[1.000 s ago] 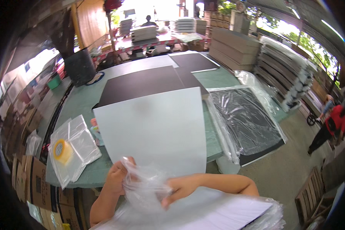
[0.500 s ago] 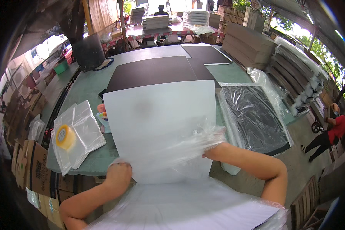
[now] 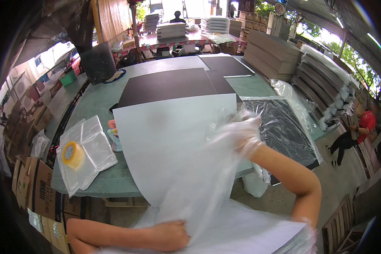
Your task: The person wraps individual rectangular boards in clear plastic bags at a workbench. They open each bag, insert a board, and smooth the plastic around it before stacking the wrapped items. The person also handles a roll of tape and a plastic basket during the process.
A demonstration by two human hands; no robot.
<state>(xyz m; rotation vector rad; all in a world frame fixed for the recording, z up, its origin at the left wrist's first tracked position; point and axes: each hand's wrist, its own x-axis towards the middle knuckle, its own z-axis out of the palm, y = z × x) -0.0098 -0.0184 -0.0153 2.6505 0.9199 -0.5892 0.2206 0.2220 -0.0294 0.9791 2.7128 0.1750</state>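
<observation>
A clear plastic bag (image 3: 199, 186), crumpled and blurred by motion, stretches slantwise between my two hands. My left hand (image 3: 173, 235), low and near my body, is closed in a fist at its lower end. Higher up on the right, my right hand (image 3: 246, 137) is closed on the bunched upper end, with film draped over the fingers. Behind the film a large white board (image 3: 165, 139) lies on the table and reaches over its near edge. Closer to me are white sheets (image 3: 266, 228) with clear film around them, partly hidden by my left forearm.
Flat clear bags (image 3: 93, 146) with a tape roll (image 3: 73, 154) on top lie left on the green table (image 3: 95, 99). Black boards (image 3: 169, 86) lie beyond the white one. To the right is a film-wrapped black board (image 3: 285, 131). A person in red (image 3: 364, 127) stands far right.
My right hand has risen away from me, pulling the film up. My left hand has moved down and right, toward my body. The film now runs steeply between them.
</observation>
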